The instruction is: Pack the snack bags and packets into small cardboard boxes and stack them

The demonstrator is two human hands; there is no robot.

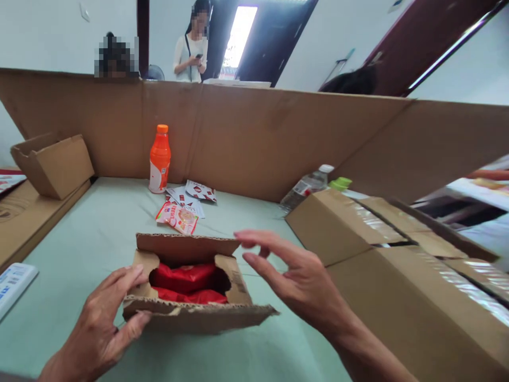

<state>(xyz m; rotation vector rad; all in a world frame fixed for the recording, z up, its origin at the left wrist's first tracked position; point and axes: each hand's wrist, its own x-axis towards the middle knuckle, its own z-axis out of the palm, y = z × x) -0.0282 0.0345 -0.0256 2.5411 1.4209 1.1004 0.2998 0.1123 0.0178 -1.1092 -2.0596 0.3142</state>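
Observation:
A small cardboard box [207,320] stands in front of me with its front and back long flaps raised. Both short end flaps are folded inward, leaving a gap in the middle. Through that gap show shiny red packets [185,278]; how many lie beneath is hidden. My left hand [101,313] grips the box's left end, fingers on the end flap and thumb against the front flap. My right hand [292,270] hovers at the back right corner, thumb and fingers apart with nothing between them. Whether its fingertips touch the back flap I cannot tell.
Behind the box lie a pink snack packet [177,216] and white sachets [201,191], near an orange bottle [159,159]. Large cartons [413,297] and a clear bottle [308,188] fill the right. An open carton [66,164] stands left; a cardboard wall [246,138] runs behind.

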